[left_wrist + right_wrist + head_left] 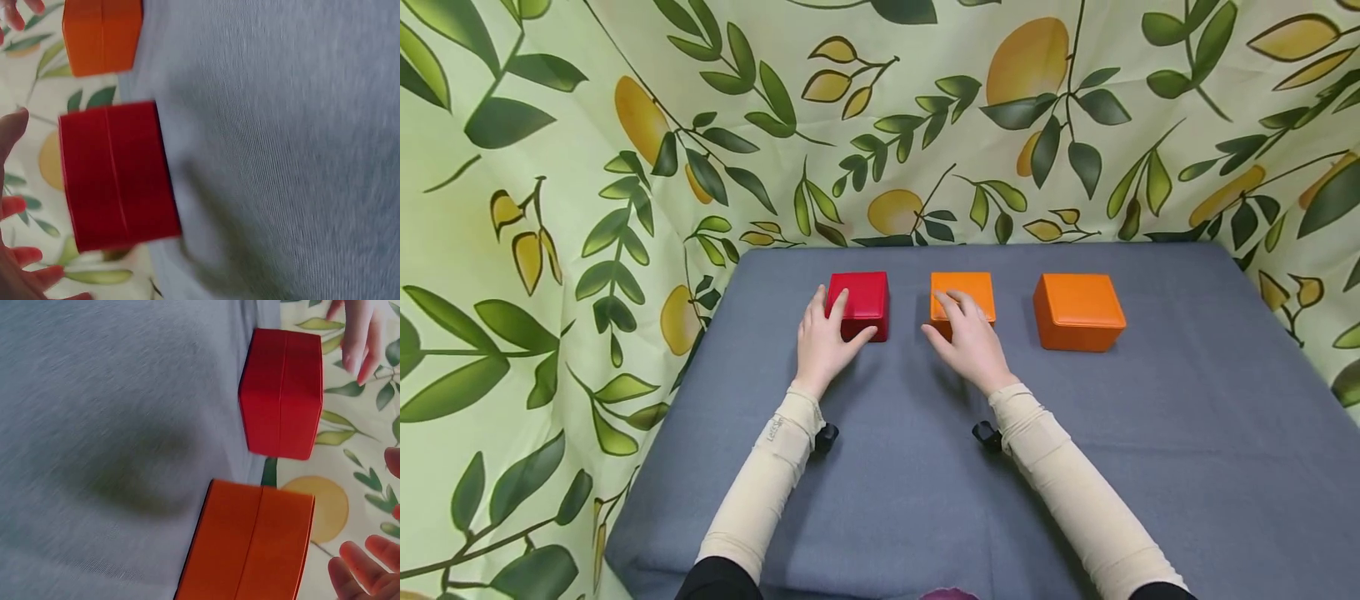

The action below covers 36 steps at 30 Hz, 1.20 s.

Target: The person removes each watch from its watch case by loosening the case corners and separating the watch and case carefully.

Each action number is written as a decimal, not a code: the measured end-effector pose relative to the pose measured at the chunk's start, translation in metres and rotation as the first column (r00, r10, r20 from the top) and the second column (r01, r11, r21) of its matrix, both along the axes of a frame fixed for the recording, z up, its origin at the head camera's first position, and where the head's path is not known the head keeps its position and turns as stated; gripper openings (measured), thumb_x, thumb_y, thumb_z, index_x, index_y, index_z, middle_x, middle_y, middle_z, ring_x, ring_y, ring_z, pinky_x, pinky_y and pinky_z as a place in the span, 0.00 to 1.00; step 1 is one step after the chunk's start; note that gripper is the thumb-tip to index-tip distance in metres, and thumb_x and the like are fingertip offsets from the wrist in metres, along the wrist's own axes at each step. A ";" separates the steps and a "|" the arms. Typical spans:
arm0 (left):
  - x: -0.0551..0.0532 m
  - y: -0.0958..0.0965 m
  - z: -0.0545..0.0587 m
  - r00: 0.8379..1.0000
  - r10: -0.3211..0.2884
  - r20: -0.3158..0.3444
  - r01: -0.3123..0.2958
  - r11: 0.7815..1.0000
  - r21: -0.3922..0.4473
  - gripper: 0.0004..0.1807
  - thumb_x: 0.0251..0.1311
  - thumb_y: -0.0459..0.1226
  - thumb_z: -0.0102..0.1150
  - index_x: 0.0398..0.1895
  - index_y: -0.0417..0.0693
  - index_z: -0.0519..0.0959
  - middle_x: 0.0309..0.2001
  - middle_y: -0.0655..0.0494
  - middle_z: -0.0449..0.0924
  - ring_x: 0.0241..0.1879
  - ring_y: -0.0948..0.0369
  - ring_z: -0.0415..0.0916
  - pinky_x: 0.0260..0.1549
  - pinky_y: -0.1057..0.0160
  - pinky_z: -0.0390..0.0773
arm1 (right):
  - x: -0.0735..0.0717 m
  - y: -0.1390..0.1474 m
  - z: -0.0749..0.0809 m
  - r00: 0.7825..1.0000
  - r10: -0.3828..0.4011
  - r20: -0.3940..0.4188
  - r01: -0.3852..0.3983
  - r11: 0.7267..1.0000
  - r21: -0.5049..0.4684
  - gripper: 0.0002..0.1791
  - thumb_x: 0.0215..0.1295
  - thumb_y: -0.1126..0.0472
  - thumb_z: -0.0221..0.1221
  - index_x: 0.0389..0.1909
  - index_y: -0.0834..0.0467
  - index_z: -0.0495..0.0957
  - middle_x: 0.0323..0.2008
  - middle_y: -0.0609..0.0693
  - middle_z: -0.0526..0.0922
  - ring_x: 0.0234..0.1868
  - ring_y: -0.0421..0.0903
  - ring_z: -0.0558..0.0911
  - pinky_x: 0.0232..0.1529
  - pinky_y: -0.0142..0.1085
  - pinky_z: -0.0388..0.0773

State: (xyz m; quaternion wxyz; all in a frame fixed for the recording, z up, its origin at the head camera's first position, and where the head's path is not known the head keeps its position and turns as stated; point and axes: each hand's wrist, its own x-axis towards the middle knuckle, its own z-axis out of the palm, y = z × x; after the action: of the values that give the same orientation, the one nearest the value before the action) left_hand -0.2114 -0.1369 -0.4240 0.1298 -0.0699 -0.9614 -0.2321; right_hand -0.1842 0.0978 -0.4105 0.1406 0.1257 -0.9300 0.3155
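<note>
A red box (859, 297) with a lid sits at the back left of the table, and my left hand (826, 342) hovers at its near left corner, fingers spread. In the left wrist view the red box (120, 176) shows its front side, a seam running across it. Right of it stands a smaller orange box (961, 287). My right hand (973, 342) is held over the near side of that box, fingers loosely extended, overlapping its top in the head view. The right wrist view shows the fingers (359, 569) beside the orange box (247, 544). Neither hand holds anything.
A second, larger orange box (1081, 310) stands farther right in the same row. All three boxes rest on a table with a grey-blue cloth (917, 500). Behind and to the left hangs a curtain (760, 192) printed with leaves and fruit.
</note>
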 end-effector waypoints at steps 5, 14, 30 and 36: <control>-0.013 -0.016 -0.003 0.994 0.024 0.109 -0.040 0.989 0.144 0.44 0.52 0.58 0.58 0.71 0.57 0.55 0.72 0.43 0.45 0.68 0.43 0.53 0.59 0.41 0.66 | -0.012 -0.017 0.003 0.999 0.045 -0.009 -0.045 0.999 -0.010 0.31 0.62 0.49 0.57 0.65 0.53 0.64 0.61 0.59 0.67 0.59 0.56 0.70 0.58 0.50 0.71; -0.022 -0.029 -0.009 0.974 -0.030 0.226 -0.057 0.927 0.371 0.44 0.52 0.55 0.61 0.71 0.59 0.55 0.71 0.42 0.46 0.68 0.45 0.54 0.61 0.42 0.64 | -0.027 -0.040 -0.001 0.996 0.083 0.037 -0.083 0.997 0.000 0.29 0.62 0.50 0.57 0.63 0.54 0.67 0.59 0.57 0.69 0.58 0.54 0.71 0.58 0.48 0.71; -0.030 -0.036 -0.022 0.972 -0.122 0.199 0.039 0.925 0.377 0.39 0.53 0.50 0.63 0.69 0.62 0.60 0.70 0.46 0.55 0.66 0.46 0.59 0.60 0.46 0.67 | -0.048 -0.071 -0.018 0.966 0.124 0.226 -0.106 0.990 -0.091 0.28 0.62 0.50 0.58 0.64 0.50 0.68 0.59 0.57 0.67 0.57 0.53 0.72 0.59 0.45 0.71; -0.031 -0.035 -0.025 0.973 -0.132 0.188 0.053 0.925 0.376 0.38 0.54 0.47 0.64 0.69 0.59 0.61 0.69 0.45 0.58 0.58 0.45 0.70 0.57 0.50 0.71 | -0.050 -0.068 -0.030 0.952 0.123 0.281 -0.094 0.989 -0.117 0.29 0.63 0.50 0.57 0.66 0.47 0.65 0.60 0.59 0.66 0.58 0.54 0.71 0.60 0.46 0.71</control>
State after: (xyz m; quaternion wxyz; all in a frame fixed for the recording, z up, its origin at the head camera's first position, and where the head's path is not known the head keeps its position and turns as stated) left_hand -0.2428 -0.1722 -0.4489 0.0274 -0.0649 -0.9045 -0.4206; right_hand -0.2345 0.0298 -0.4406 -0.0072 0.1221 -0.9148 0.3849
